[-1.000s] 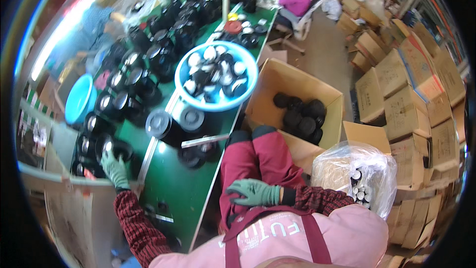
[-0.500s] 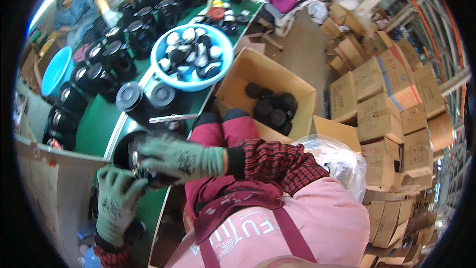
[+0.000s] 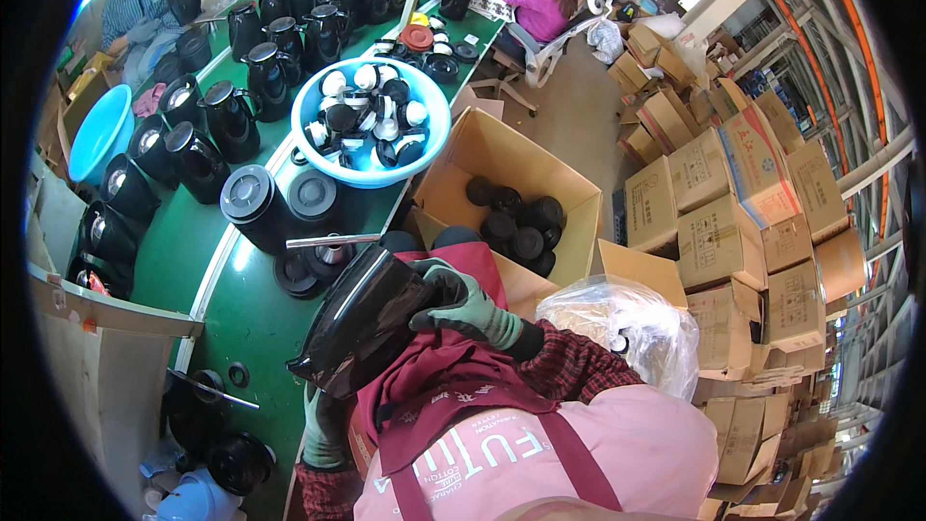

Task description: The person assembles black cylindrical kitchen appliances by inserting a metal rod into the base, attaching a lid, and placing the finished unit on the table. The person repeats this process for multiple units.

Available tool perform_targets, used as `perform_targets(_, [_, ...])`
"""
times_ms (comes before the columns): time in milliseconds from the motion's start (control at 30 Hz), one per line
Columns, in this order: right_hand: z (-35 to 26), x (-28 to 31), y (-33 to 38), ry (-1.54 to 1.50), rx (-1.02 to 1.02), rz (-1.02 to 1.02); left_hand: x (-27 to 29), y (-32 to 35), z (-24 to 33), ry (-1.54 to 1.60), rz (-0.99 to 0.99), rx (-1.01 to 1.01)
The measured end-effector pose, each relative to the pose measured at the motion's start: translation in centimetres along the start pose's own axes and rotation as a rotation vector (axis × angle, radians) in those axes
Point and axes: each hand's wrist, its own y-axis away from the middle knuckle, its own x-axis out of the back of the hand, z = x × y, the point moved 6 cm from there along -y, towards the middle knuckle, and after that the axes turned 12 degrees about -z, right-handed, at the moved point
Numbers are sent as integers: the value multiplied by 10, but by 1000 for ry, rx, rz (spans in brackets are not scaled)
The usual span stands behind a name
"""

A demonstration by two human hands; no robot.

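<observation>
A glossy black jug [image 3: 359,323] lies tilted in front of my lap, its pointed spout end toward the lower left. My right hand [image 3: 468,309], in a grey-green glove, is closed round its handle side. Under the spout end is my gloved left hand [image 3: 328,429], its fingers hidden behind the jug. Just beyond the jug, a metal rod [image 3: 334,241] lies over a small silver part, beside flat black discs [image 3: 294,272]. Two black cylinders with ridged round tops [image 3: 249,193] stand past them on the green table [image 3: 253,323].
A blue basin [image 3: 442,125] of black and white lids stands on the table, with rows of black jugs [image 3: 268,77] beyond. An open carton [image 3: 579,183] holding black round parts is at my right, near clear plastic [image 3: 627,318]. Stacked cartons [image 3: 719,241] stand farther right. Two people work across the way.
The black jug has come off the table toward my lap and is now tilted on its side. Both hands have moved right with it; my right hand now grips its handle side.
</observation>
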Motion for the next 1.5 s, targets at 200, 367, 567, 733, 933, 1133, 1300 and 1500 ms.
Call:
perform_targets(200, [6, -4, 0, -369, -154, -294, 103, 33, -65, -1235, -117, 64])
perform_targets(367, [13, -2, 1, -115, -163, -249, 69, 21, -10, -1143, 101, 49])
perform_targets(567, [-6, -4, -11, 173, -129, -273, 42, 25, 24, -1094, 253, -17])
perform_targets(733, [1, -40, -12, 265, -144, -369, 24, 21, 35, -1039, 281, -67])
perform_targets(933, [95, -28, -60, -333, -478, -83, 24, 25, 28, -1038, 318, -48])
perform_targets(1133, [235, -83, -158, 1124, -271, -394, 37, 32, 8, -1020, 387, -4])
perform_targets(1300, [261, -122, -173, 1350, -294, -527, 40, 32, 3, -1022, 382, 15])
perform_targets(1500, [328, -155, -135, 837, -314, -648, 46, 24, 4, -1009, 352, 26])
